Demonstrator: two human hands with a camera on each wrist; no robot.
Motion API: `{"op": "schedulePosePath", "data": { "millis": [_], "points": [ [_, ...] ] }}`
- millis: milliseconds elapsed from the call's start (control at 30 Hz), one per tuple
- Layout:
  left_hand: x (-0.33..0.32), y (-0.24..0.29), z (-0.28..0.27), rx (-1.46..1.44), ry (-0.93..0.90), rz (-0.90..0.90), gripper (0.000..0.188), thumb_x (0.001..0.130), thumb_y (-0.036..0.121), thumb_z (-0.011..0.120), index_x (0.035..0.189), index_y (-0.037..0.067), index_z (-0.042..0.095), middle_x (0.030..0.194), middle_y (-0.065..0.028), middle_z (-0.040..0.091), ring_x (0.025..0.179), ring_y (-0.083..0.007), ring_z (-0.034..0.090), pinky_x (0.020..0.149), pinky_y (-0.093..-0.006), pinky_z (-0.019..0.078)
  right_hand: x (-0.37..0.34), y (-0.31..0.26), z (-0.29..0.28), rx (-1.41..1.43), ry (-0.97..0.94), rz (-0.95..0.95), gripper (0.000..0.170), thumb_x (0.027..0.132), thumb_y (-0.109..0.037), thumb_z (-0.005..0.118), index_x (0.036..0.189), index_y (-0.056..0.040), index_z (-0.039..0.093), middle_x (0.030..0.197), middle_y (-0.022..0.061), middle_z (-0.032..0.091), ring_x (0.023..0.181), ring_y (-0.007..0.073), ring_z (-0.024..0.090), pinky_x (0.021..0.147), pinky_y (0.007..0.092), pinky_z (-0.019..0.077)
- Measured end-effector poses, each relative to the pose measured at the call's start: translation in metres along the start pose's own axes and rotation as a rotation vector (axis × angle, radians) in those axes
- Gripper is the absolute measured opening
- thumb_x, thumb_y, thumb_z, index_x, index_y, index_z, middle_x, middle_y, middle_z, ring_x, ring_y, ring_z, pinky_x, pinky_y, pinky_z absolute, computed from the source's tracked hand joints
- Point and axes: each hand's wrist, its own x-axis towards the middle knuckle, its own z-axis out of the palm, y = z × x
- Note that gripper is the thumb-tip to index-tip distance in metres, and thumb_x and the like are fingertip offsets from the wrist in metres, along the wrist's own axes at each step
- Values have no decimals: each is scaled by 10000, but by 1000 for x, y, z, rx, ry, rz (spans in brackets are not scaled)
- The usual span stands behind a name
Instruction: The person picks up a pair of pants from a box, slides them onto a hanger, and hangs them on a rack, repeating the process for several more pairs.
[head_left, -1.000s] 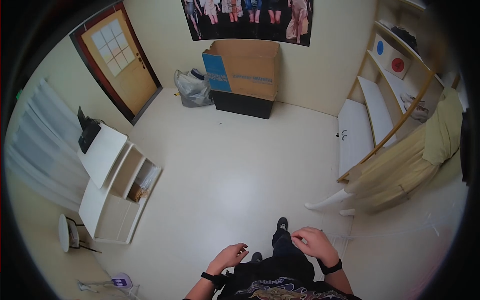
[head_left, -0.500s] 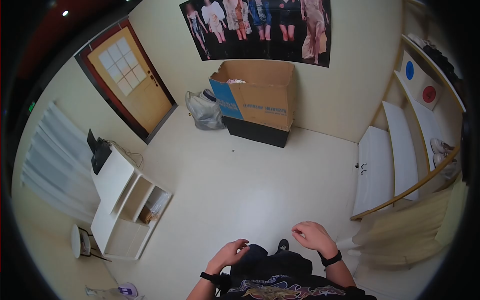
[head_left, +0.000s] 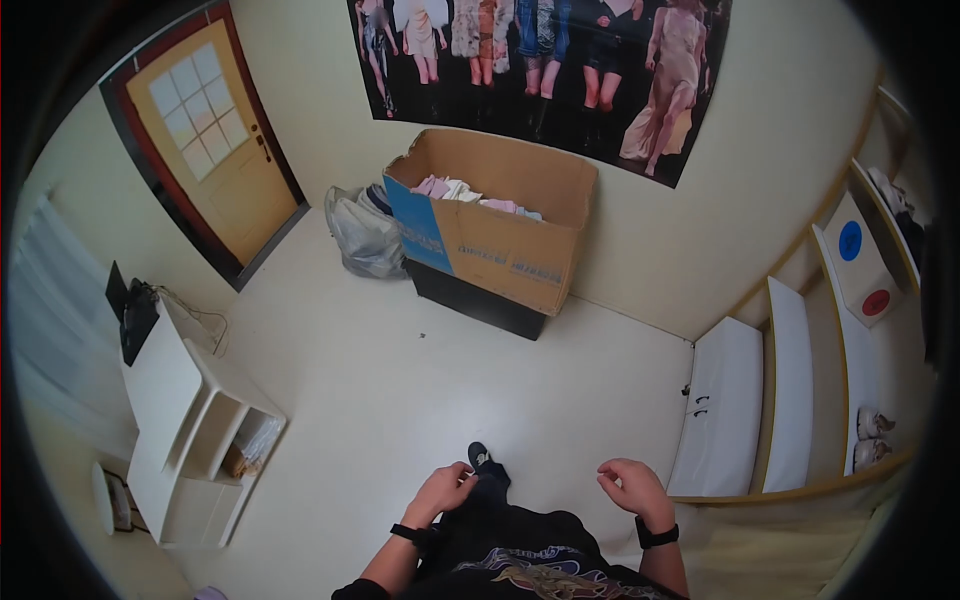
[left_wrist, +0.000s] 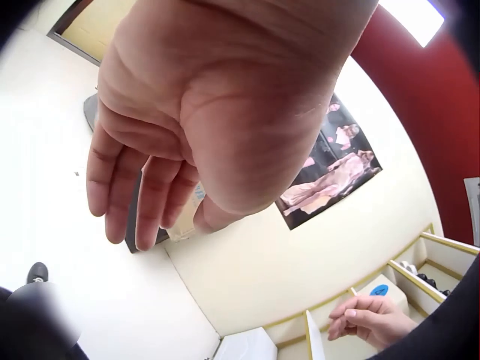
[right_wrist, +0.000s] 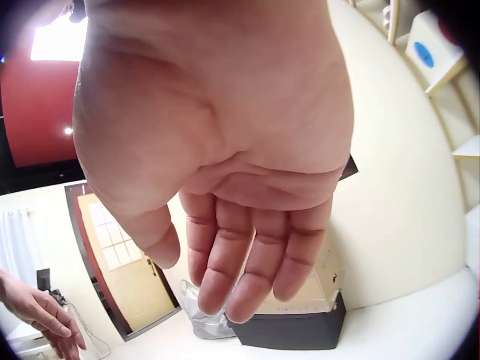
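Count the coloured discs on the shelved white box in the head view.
2: a blue disc and, below it, a red disc. Hidden sides may bear more.

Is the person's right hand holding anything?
No, the right wrist view shows the right hand empty, its fingers gripping nothing.

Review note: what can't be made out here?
Head view: depth of cloth in the cardboard box, hidden by its front wall.
Head view: top of the poster, cut off by frame edge.
Head view: speck on the floor, too small to identify.
Left wrist view: most of the box, behind the left hand.
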Motion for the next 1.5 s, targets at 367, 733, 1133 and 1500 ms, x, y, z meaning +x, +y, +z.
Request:
{"op": "schedulePosePath", "data": {
  "millis": [367,733,1133,1500],
  "points": [
    [187,53,-175,-127,-5,128,411,1070,342,668,1303,5,696,1079,-169,801,956,-300,775,873,-405,609,260,-57,-28,41,30,-83,195,965,-205,721,1064,-39,746,1000,136,776,952,346,735,860,431,582],
    [325,32,-276,-93,152,-151,403,1063,323,687,1317,10,693,1152,-183,799,1023,-322,785,907,-420,616,561,-25,-28,69,76,-289,247,920,-178,749,1134,-55,728,1217,147,715,1190,379,639,1035,457,520],
    [487,118,-396,-154,283,-80,313,1060,245,683,1231,-14,720,1134,-202,781,1014,-316,787,878,-401,635,785,-57,-27,-90,-59,-364,734,860,-202,813,1487,20,504,1462,248,577,1408,406,528,1180,495,426],
    [749,124,-551,-18,188,157,273,970,246,733,1050,-15,726,973,-205,784,911,-367,779,841,-445,617,801,-24,4,-24,-347,36,610,912,-294,791,1413,-18,579,1303,254,676,1232,447,645,1044,503,531]
  ]
}}
